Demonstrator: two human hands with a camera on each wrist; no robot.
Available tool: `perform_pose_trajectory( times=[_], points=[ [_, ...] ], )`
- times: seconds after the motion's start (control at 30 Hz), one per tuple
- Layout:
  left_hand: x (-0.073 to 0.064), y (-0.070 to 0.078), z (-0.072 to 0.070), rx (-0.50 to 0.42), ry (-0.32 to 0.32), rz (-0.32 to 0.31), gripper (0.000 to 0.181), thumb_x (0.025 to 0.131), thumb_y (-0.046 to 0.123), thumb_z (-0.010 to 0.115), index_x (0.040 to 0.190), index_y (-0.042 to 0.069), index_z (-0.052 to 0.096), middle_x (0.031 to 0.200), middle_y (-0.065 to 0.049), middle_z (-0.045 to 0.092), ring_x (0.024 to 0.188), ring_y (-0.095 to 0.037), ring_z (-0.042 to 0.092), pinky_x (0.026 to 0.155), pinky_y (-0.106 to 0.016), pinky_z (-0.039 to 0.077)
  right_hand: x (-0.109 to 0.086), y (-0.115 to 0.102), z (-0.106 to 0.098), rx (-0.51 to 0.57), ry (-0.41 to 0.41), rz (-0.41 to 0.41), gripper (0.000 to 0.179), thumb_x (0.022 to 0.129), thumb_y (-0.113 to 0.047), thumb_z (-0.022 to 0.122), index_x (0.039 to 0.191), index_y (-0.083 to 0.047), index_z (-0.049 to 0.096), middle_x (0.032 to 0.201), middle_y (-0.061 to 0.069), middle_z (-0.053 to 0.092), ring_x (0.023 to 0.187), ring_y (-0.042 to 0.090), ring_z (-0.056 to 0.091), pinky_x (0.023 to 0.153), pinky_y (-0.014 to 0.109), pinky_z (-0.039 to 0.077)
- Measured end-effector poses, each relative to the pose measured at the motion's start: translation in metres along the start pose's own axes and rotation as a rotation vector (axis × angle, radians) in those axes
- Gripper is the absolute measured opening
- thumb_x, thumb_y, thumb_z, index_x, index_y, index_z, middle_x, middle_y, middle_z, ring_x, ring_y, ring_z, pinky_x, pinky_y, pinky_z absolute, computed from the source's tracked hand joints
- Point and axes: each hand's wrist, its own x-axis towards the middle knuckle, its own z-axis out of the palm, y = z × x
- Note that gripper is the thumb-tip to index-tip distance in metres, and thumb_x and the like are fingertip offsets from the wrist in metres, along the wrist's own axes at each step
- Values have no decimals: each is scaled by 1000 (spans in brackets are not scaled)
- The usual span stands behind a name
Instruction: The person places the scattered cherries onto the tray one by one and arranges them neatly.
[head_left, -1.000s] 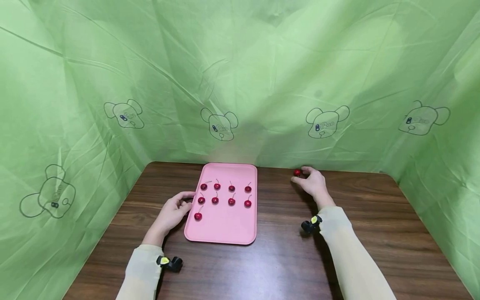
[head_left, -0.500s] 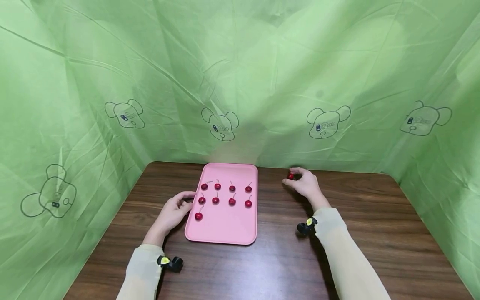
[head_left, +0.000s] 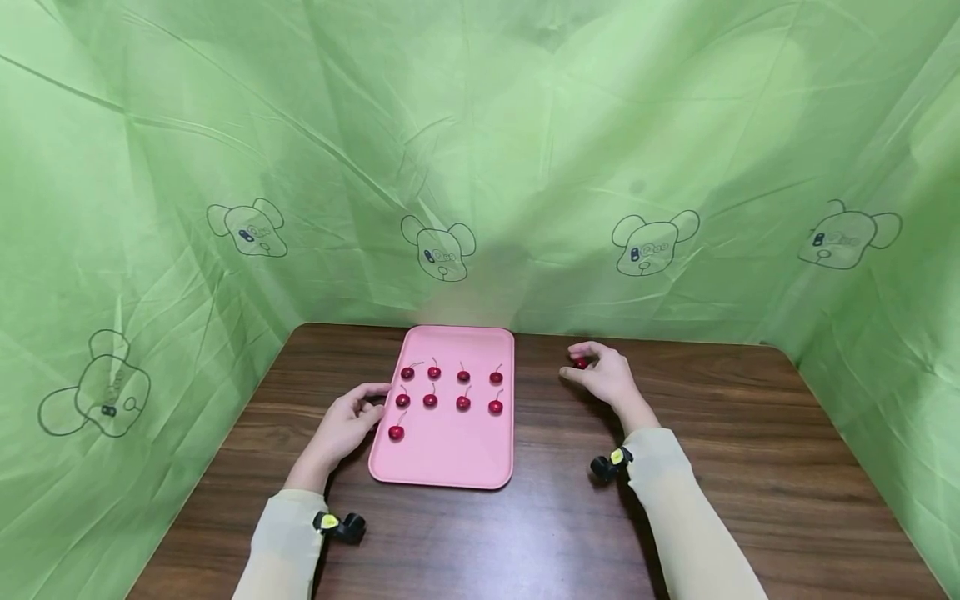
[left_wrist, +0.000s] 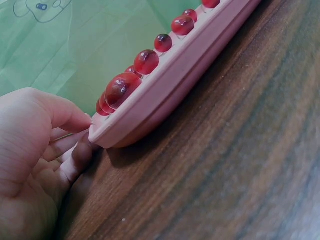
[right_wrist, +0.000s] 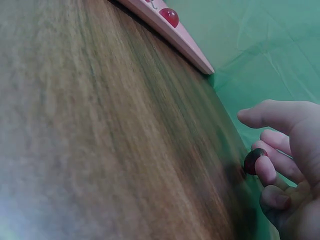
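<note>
A pink tray lies left of centre on the table, with several red cherries in two rows and a single cherry nearer the front. My left hand pinches the tray's left rim; in the left wrist view, the left hand has fingertips above and below the tray corner. Off the tray's right side, near the back edge, my right hand holds a loose cherry. The right wrist view shows this cherry among the curled fingers, partly covered by one of them.
The brown wooden table is backed by green cloth with printed bear heads, which also rises at both sides. Black wrist cameras sit at both cuffs. Bare wood lies between the tray and my right hand.
My right hand has moved left and slightly toward me, and the loose cherry has travelled with it. The left hand, tray and cherries on it stay in place.
</note>
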Motion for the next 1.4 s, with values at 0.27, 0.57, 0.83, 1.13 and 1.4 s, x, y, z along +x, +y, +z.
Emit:
perform_pose_trajectory(
  times=[0.27,0.57,0.83,1.13,1.4],
  points=[
    [0,2,-1,-2,-5,-19,37,108,9,66,144,8,68,96,-12,68,84,-19,59,72,-26,50,-13,-1,-1,17,51,16,48,89,-27,91,132,-10,77,125,9,78,85,18,68,73,28,52],
    [0,2,0,-10,9,-10,38,108,6,66,145,4,67,103,-17,70,86,-20,59,72,-24,49,-23,-2,-2,17,160,49,52,89,-22,89,137,-8,73,132,14,73,94,28,68,82,36,51],
    [-11,30,0,-24,6,-6,37,106,-3,62,142,-5,65,102,-26,68,83,-21,58,70,-24,48,-28,-2,7,25,193,103,50,88,-22,89,134,-8,74,123,16,75,98,32,71,87,37,51],
    [-3,9,2,-26,3,8,36,106,3,66,142,3,68,107,-16,71,85,-19,59,72,-25,50,-33,1,8,48,179,158,51,91,-26,88,136,-7,73,129,16,75,100,32,73,85,34,51],
    [0,-1,0,-3,-1,-11,35,107,8,67,143,11,70,97,-11,68,86,-22,59,73,-27,51,-31,3,11,25,175,133,47,92,-25,87,133,-8,74,128,14,76,97,28,72,85,35,50]
  ],
)
